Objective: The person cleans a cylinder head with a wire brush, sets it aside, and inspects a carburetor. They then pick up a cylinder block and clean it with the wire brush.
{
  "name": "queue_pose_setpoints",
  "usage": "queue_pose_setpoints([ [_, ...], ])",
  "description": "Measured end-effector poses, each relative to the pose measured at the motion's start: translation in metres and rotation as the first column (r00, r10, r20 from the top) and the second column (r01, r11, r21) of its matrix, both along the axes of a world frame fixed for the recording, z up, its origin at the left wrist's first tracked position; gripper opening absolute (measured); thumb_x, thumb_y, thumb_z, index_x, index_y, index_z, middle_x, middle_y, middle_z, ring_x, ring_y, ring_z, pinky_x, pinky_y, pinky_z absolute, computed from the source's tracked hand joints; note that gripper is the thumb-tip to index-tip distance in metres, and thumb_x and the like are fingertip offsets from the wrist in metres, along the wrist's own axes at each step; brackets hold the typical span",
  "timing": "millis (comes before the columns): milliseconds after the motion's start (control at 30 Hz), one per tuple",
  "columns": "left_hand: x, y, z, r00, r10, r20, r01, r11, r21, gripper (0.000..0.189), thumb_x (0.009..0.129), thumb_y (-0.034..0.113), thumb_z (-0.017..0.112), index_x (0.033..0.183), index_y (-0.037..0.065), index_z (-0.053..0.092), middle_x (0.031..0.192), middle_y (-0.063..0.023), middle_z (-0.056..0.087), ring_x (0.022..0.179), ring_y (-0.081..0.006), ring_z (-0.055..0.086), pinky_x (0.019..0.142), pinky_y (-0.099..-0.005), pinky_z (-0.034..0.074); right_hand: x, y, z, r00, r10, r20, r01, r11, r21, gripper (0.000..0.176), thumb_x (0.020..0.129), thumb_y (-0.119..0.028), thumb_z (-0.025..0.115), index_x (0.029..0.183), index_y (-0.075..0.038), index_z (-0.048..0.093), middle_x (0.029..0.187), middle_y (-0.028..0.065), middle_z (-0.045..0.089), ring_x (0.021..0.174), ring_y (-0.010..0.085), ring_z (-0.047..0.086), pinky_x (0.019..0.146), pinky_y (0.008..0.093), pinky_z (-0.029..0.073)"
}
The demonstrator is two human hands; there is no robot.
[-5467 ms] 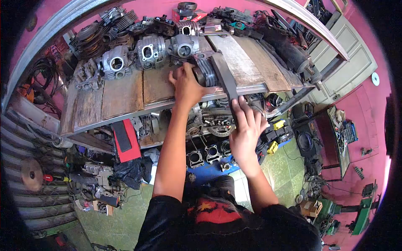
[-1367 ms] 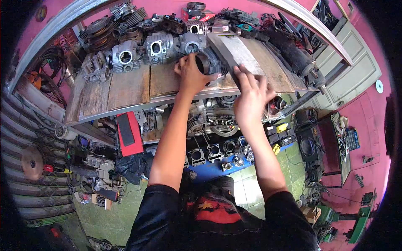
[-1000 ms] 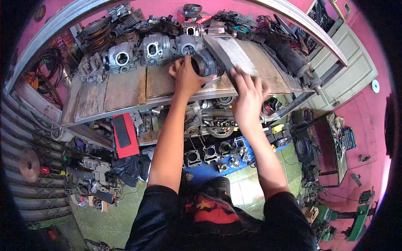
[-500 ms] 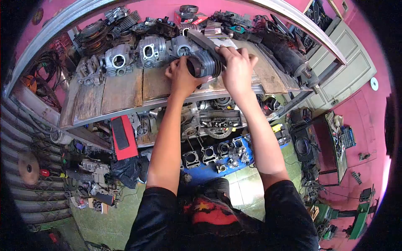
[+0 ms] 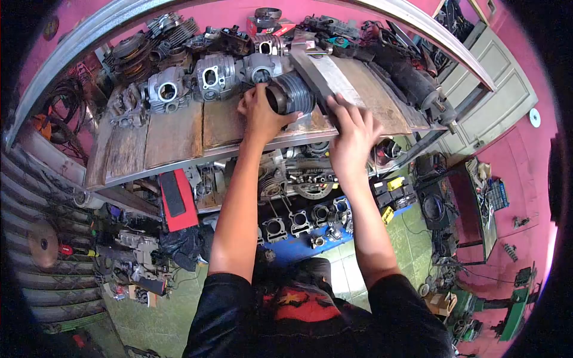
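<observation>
A finned engine cylinder (image 5: 300,89) lies on its side near the front of the wooden bench, its dark round bore turned to the left. My left hand (image 5: 261,113) is closed round its bore end, thumb below and fingers over the top. Against the cylinder's right end slants a long, flat, dark bar (image 5: 311,76). My right hand (image 5: 352,134), slightly blurred, grips the near end of this bar with the fingers over its top. A pale strip (image 5: 337,77) shows along the bar's right side.
Several engine cylinder heads (image 5: 216,76) stand left of the cylinder on the plank bench (image 5: 173,134). Greasy parts (image 5: 128,51) crowd the back, and a dark canister (image 5: 409,80) lies at right. Below, cylinder blocks (image 5: 274,228) sit on a blue surface (image 5: 286,247).
My right hand has come down and to the right, towards me, with the bar sliding along the cylinder's end. My left hand and the cylinder have stayed nearly in place.
</observation>
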State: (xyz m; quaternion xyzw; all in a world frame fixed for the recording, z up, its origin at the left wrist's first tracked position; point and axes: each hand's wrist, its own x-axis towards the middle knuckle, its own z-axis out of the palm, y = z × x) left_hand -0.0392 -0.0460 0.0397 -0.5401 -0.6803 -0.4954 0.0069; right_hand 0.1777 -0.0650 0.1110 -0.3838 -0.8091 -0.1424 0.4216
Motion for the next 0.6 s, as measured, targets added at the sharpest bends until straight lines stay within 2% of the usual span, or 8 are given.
queue_pose_setpoints([
  [33,0.000,0.000,0.001,1.000,-0.002,-0.002,0.002,1.000,0.003,0.115,0.058,0.055,0.099,0.145,0.004,0.046,0.138,-0.0253,0.060,0.140,-0.0418,0.043,0.116,-0.0600,0.022,-0.011,0.016,0.004,1.000,0.004,0.031,-0.005,0.999,0.041,0.075,0.065,0.009,0.066,0.136,-0.017,0.071,0.136,0.0023,0.070,0.116,0.0298,0.060,0.100,0.0450,0.040],
  [167,0.000,-0.002,0.002,0.999,0.036,-0.018,-0.036,0.999,-0.010,0.114,0.057,0.057,0.099,0.144,0.002,0.048,0.139,-0.0251,0.060,0.141,-0.0408,0.042,0.116,-0.0598,0.022,-0.039,0.051,0.041,0.991,-0.009,0.137,0.010,1.000,-0.008,0.071,0.064,0.008,0.071,0.131,-0.016,0.073,0.123,0.0041,0.072,0.113,0.0301,0.062,0.098,0.0460,0.041],
  [233,0.005,-0.006,0.004,0.999,0.041,-0.025,-0.041,0.999,-0.012,0.113,0.057,0.057,0.099,0.143,0.002,0.049,0.139,-0.0248,0.060,0.141,-0.0402,0.042,0.116,-0.0593,0.022,-0.034,0.056,0.048,0.986,0.061,0.156,-0.051,0.996,-0.068,0.044,0.082,-0.003,0.070,0.123,-0.018,0.077,0.113,0.0046,0.074,0.108,0.0298,0.064,0.093,0.0460,0.041],
  [367,0.002,-0.006,0.008,0.998,0.039,-0.044,-0.040,0.999,-0.031,0.114,0.057,0.058,0.099,0.143,0.002,0.049,0.136,-0.0238,0.062,0.141,-0.0398,0.043,0.118,-0.0592,0.022,0.011,0.012,0.029,0.991,0.111,0.068,-0.108,0.993,-0.047,0.057,0.073,0.004,0.071,0.127,-0.013,0.074,0.122,0.0072,0.072,0.112,0.0313,0.063,0.096,0.0468,0.042],
  [433,0.001,-0.004,0.006,0.999,0.022,-0.033,-0.024,0.999,-0.043,0.115,0.057,0.058,0.098,0.143,0.002,0.048,0.136,-0.0238,0.063,0.140,-0.0398,0.044,0.119,-0.0594,0.021,0.036,-0.022,0.020,0.995,0.020,0.097,-0.008,0.993,-0.122,0.068,0.066,0.010,0.068,0.130,-0.012,0.073,0.126,0.0076,0.071,0.114,0.0316,0.062,0.098,0.0464,0.041],
  [467,0.001,-0.003,0.005,0.999,0.025,-0.036,-0.026,0.999,-0.046,0.116,0.057,0.059,0.098,0.144,0.002,0.048,0.136,-0.0239,0.063,0.140,-0.0398,0.044,0.118,-0.0596,0.022,0.042,-0.034,0.011,0.999,0.008,0.047,-0.001,0.989,-0.147,0.074,0.062,0.013,0.065,0.131,-0.013,0.073,0.124,0.0070,0.071,0.114,0.0319,0.061,0.100,0.0458,0.040],
  [567,0.000,0.002,-0.002,0.999,0.030,-0.030,-0.030,0.999,-0.023,0.117,0.057,0.058,0.099,0.145,0.002,0.046,0.136,-0.0242,0.062,0.141,-0.0396,0.044,0.118,-0.0594,0.023,0.036,-0.025,0.015,0.998,-0.041,0.043,0.049,0.980,-0.195,0.072,0.063,0.014,0.063,0.129,-0.013,0.073,0.124,0.0068,0.071,0.113,0.0323,0.061,0.100,0.0454,0.040],
  [600,-0.001,0.004,-0.004,0.999,0.031,-0.030,-0.031,1.000,0.006,0.117,0.056,0.057,0.099,0.145,0.002,0.046,0.137,-0.0243,0.062,0.141,-0.0394,0.044,0.117,-0.0591,0.023,0.030,-0.005,0.016,0.999,0.000,0.035,0.003,0.994,-0.109,0.068,0.066,0.012,0.066,0.129,-0.014,0.074,0.123,0.0067,0.072,0.111,0.0328,0.061,0.099,0.0459,0.040],
])
